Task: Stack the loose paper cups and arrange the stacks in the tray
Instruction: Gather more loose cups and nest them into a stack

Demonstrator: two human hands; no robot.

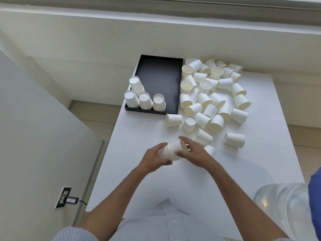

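Over the near middle of the white table (139,171), the left hand (152,158) grips a short sideways stack of paper cups (171,150) and the right hand (194,152) curls round its open end, loose cups (213,94) heaped beyond beside the black tray (159,75) holding four upturned stacks (145,100).

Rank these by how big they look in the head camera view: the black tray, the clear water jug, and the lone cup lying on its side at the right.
1. Black tray, though the water jug is cut off and nearer, so unsure.
2. Water jug.
3. Lone cup, clearly smallest.
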